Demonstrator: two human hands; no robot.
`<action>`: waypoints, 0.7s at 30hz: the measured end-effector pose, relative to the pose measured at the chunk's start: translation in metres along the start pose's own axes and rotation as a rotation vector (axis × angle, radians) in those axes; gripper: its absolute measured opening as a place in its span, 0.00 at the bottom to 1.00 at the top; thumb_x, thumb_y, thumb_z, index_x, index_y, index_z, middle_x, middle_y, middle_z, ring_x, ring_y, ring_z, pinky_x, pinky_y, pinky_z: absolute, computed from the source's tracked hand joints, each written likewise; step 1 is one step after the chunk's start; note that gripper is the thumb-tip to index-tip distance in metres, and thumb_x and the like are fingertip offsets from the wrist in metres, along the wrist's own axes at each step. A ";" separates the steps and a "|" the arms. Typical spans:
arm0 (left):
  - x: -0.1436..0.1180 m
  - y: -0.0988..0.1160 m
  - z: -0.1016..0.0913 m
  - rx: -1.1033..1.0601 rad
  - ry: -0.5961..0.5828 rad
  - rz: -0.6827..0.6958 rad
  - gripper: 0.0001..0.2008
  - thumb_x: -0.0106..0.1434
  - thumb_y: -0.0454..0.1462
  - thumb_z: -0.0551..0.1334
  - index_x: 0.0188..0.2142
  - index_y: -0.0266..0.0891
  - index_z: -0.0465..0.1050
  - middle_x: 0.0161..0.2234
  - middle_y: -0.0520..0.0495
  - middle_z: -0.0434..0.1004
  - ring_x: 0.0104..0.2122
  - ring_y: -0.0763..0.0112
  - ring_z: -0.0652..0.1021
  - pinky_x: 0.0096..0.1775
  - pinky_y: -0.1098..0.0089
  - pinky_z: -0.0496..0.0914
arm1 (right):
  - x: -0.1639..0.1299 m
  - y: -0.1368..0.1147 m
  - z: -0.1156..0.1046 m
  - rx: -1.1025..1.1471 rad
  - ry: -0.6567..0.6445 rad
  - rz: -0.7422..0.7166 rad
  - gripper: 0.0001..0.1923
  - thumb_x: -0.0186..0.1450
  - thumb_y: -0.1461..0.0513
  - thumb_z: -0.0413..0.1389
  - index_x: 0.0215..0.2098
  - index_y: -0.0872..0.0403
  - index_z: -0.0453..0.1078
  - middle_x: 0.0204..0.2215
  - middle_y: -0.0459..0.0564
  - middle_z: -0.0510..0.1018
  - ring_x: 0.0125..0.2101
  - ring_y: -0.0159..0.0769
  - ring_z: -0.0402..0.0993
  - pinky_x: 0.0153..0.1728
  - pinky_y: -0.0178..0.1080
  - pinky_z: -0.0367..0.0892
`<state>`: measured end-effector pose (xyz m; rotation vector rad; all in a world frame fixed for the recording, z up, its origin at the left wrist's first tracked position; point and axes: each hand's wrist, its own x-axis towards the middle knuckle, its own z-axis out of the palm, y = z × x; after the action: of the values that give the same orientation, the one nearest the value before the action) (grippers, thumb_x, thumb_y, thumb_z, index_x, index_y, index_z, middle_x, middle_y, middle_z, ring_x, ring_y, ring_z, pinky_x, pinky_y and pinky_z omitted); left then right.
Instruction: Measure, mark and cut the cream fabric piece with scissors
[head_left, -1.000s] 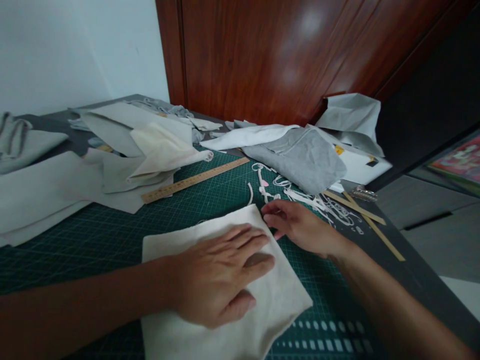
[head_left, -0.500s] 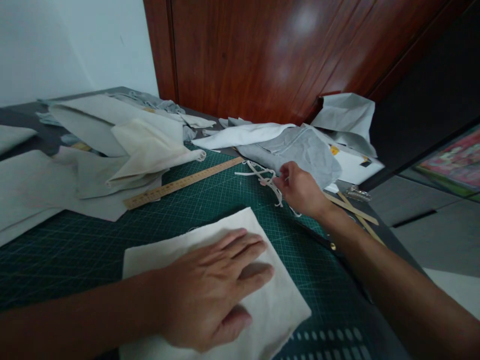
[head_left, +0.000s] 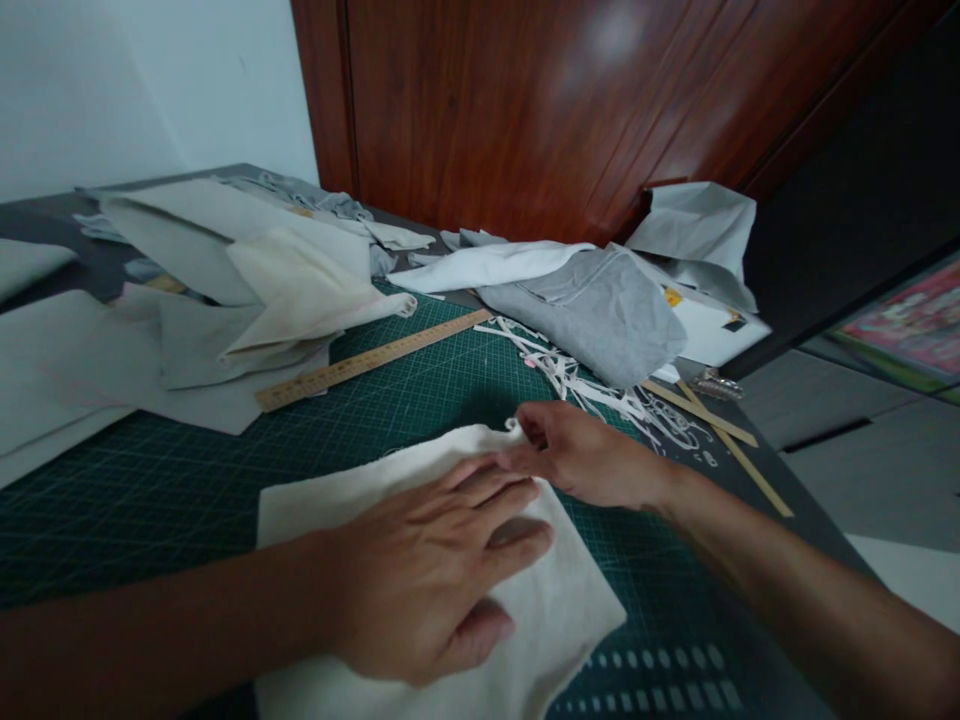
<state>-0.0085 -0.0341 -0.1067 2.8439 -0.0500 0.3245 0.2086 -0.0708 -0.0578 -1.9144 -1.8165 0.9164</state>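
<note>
A folded cream cloth [head_left: 555, 610] lies on the green cutting mat [head_left: 150, 480] in front of me. My left hand [head_left: 427, 570] rests flat on top of it, fingers spread, pressing it down. My right hand [head_left: 577, 455] pinches the cloth's far corner, which is lifted slightly off the mat. A tangle of white trimmed strips [head_left: 570, 375] lies just beyond my right hand.
A wooden ruler [head_left: 367, 360] lies diagonally on the mat. Grey and cream fabric pieces [head_left: 247, 290] pile at the left and back. A grey cloth heap [head_left: 600, 310] and thin wooden sticks [head_left: 720, 430] sit at the right near the table edge. A wooden door stands behind.
My right hand reached out to the white strips, pushed them away to the right, then came back and took hold of the cloth's far corner. My left hand stayed pressed on the cloth.
</note>
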 end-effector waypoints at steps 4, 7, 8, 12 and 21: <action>0.001 0.001 0.000 -0.011 -0.004 -0.004 0.31 0.71 0.50 0.57 0.69 0.43 0.63 0.72 0.38 0.61 0.72 0.49 0.61 0.73 0.53 0.46 | -0.003 0.010 -0.008 0.116 -0.104 0.039 0.17 0.60 0.48 0.67 0.31 0.53 0.73 0.25 0.43 0.74 0.26 0.33 0.67 0.24 0.34 0.60; 0.001 0.001 0.002 -0.017 0.004 -0.024 0.33 0.71 0.50 0.55 0.70 0.36 0.61 0.71 0.37 0.62 0.70 0.52 0.63 0.73 0.57 0.44 | -0.003 0.016 -0.009 0.146 -0.096 0.067 0.21 0.61 0.45 0.66 0.28 0.53 0.73 0.23 0.42 0.73 0.26 0.34 0.67 0.24 0.35 0.61; 0.001 0.001 0.002 -0.019 0.002 -0.035 0.34 0.71 0.50 0.55 0.70 0.35 0.61 0.71 0.37 0.62 0.70 0.53 0.63 0.73 0.58 0.44 | -0.002 0.018 -0.009 0.150 -0.066 0.075 0.21 0.62 0.45 0.65 0.27 0.52 0.72 0.22 0.42 0.72 0.25 0.33 0.66 0.25 0.35 0.61; 0.000 0.001 0.004 -0.039 -0.007 -0.069 0.34 0.70 0.51 0.56 0.70 0.36 0.61 0.73 0.40 0.57 0.73 0.51 0.58 0.73 0.57 0.46 | 0.001 0.024 -0.003 0.180 0.047 0.111 0.22 0.67 0.45 0.61 0.27 0.51 0.67 0.22 0.40 0.68 0.23 0.31 0.64 0.23 0.34 0.60; -0.002 -0.002 0.012 -0.062 -0.067 -0.112 0.39 0.71 0.55 0.55 0.75 0.43 0.52 0.76 0.34 0.41 0.75 0.44 0.41 0.72 0.40 0.36 | -0.018 0.021 0.001 0.269 -0.039 0.207 0.19 0.64 0.47 0.64 0.30 0.52 0.70 0.19 0.37 0.63 0.19 0.28 0.57 0.18 0.32 0.54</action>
<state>-0.0083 -0.0354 -0.1186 2.7821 0.0846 0.2001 0.2242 -0.0912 -0.0680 -1.9457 -1.4461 1.2064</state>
